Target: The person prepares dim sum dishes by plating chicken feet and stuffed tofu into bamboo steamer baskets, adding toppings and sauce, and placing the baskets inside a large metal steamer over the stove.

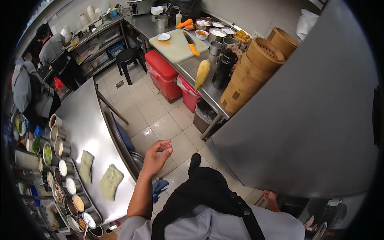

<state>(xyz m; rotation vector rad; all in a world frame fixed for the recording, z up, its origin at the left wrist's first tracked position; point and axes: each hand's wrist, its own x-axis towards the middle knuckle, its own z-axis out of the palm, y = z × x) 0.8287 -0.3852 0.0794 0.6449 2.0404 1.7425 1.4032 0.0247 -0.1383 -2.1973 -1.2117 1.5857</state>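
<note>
My left hand (157, 157) is held over the tiled floor, loosely curled, with a gap between thumb and fingers and nothing in it. At the lower edge of a large steel door (296, 120) my right hand (270, 196) is small in view, its fingers bent against that edge. Two pale green folded dough pieces (111, 182) lie on the steel table at left, beyond my left forearm. Metal pots of ingredients (73, 185) line that table's far side.
A back counter (140, 20) holds a cutting board (172, 48) with a knife (191, 43), a peeled yellow item, a black bottle (225, 69) and bamboo steamers (250, 72). Red bins (162, 76) and a black stool (129, 59) stand on the floor. Two people (58, 52) are at left.
</note>
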